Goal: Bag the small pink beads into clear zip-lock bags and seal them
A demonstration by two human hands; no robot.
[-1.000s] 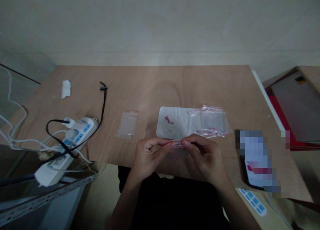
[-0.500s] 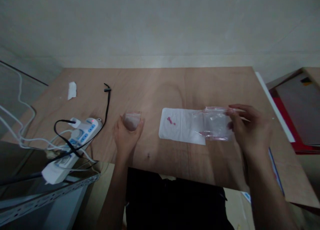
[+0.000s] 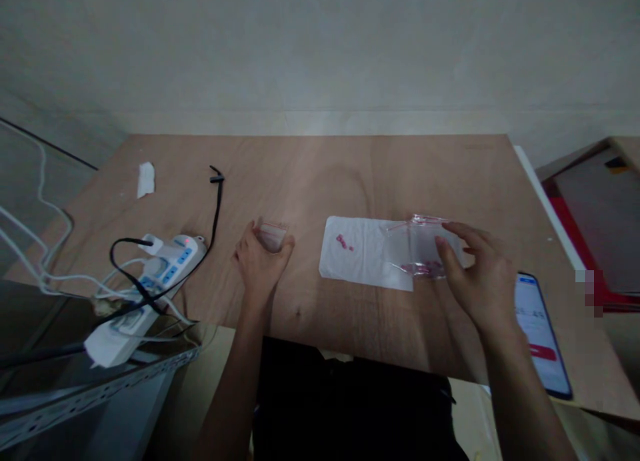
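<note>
My left hand [image 3: 263, 264] curls around a small stack of clear zip-lock bags [image 3: 273, 235], its thumb on the right side and its fingers on the left. On the right, my right hand [image 3: 480, 271] has thumb and forefinger on the right part of a larger clear zip-lock bag [image 3: 424, 244]. Pink bits show along that bag's lower edge. The bag overlaps the right end of a white sheet [image 3: 367, 267]. Several small pink pieces [image 3: 343, 241] lie on the sheet's left part. My fingertips partly cover both lots of bags.
A white power strip [image 3: 170, 267] with plugs and tangled cables sits at the left edge. A black cable [image 3: 217, 204] runs up the tabletop near a white scrap [image 3: 146, 179]. By my right forearm lies a lit phone [image 3: 543, 334]. A red folder [image 3: 575, 247] stands at the far right.
My right hand has shifted left over the larger bag, uncovering the phone. My left hand has turned slightly and moved a little right with the small bags. The pink pieces lie as before.
</note>
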